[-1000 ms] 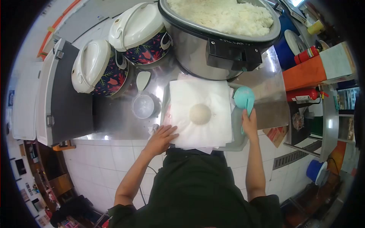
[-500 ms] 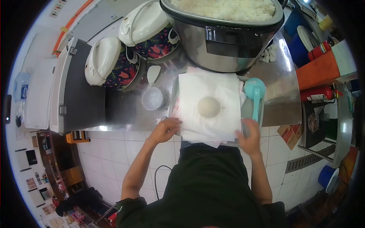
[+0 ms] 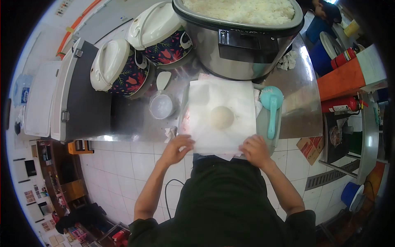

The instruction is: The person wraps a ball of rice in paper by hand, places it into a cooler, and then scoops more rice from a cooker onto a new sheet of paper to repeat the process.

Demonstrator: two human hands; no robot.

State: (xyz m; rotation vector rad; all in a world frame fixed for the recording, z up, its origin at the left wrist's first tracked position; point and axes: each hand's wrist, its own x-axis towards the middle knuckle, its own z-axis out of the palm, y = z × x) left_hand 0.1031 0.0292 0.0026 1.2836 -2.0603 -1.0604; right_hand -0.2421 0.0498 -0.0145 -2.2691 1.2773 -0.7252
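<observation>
White in the head view, looking down on a stack of paper sheets lying on a grey-green tray and covering most of it. Showing a round pale form near the middle of the top sheet; not making out whether lying over or under the paper. Holding the left hand at the lower left edge, with fingers bent inward and close together, and with tips at the paper's rim; not telling whether pinching a sheet or only touching. Holding the right hand at the lower right corner, with fingers curved and close together over the paper's edge; not telling here either whether pinching, with the thumb hardly showing. Seeing a teal scoop resting on the tray's right side, just beside the paper, with its handle pointing toward the near edge. Seeing a crumpled tissue lying on the steel table just beyond the left hand. Farther up on the left, seeing a translucent cup standing with a white paddle close against it, and two lidded containers with floral sides standing side by side. Behind the tray, seeing a big cooker standing open and holding white rice.
</observation>
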